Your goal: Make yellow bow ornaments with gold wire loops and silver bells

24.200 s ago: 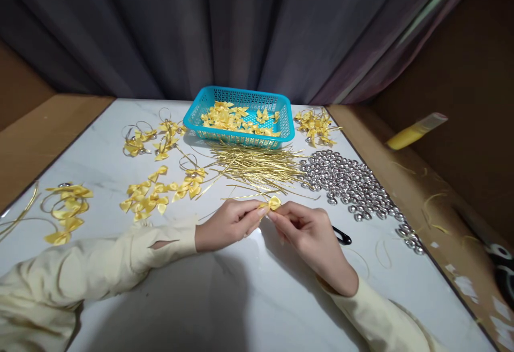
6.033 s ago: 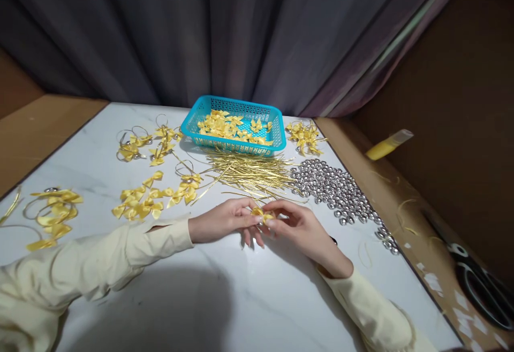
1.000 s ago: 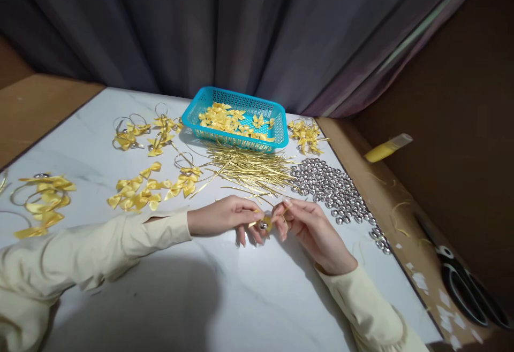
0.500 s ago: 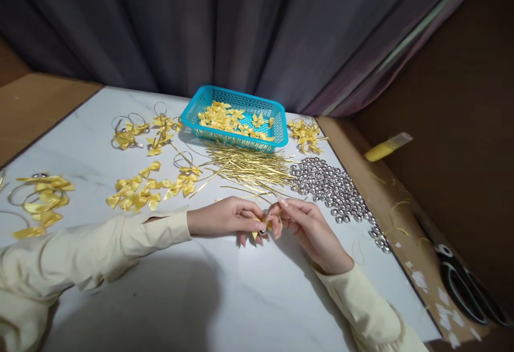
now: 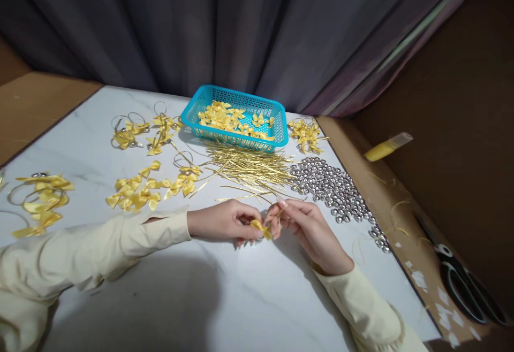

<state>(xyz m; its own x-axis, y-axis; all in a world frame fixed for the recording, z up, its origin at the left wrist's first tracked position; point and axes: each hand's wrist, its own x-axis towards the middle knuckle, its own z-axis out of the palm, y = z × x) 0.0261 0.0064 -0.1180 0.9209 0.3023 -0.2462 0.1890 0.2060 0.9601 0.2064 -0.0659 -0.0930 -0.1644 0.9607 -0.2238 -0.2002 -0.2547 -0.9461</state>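
My left hand (image 5: 225, 220) and my right hand (image 5: 307, 226) meet near the middle of the white marble table (image 5: 225, 298). Between their fingertips they pinch a small yellow ribbon bow (image 5: 260, 227). A thin gold cord (image 5: 281, 211) runs up through my right fingers. Both hands are closed in a pinch. Whether a bell hangs on the bow is hidden by the fingers.
A blue basket (image 5: 235, 118) of yellow bows stands at the back. Gold cord pieces (image 5: 249, 167) lie before it, silver bells (image 5: 333, 186) to the right. Finished bows (image 5: 136, 194) lie at left, more (image 5: 42, 199) at the far left. Scissors (image 5: 466, 288) and a yellow tube (image 5: 386, 147) lie on the brown surface at right.
The hands have stayed in place; the fingers have shifted on the bow, and the small silver bell seen below it a moment ago is now hidden.
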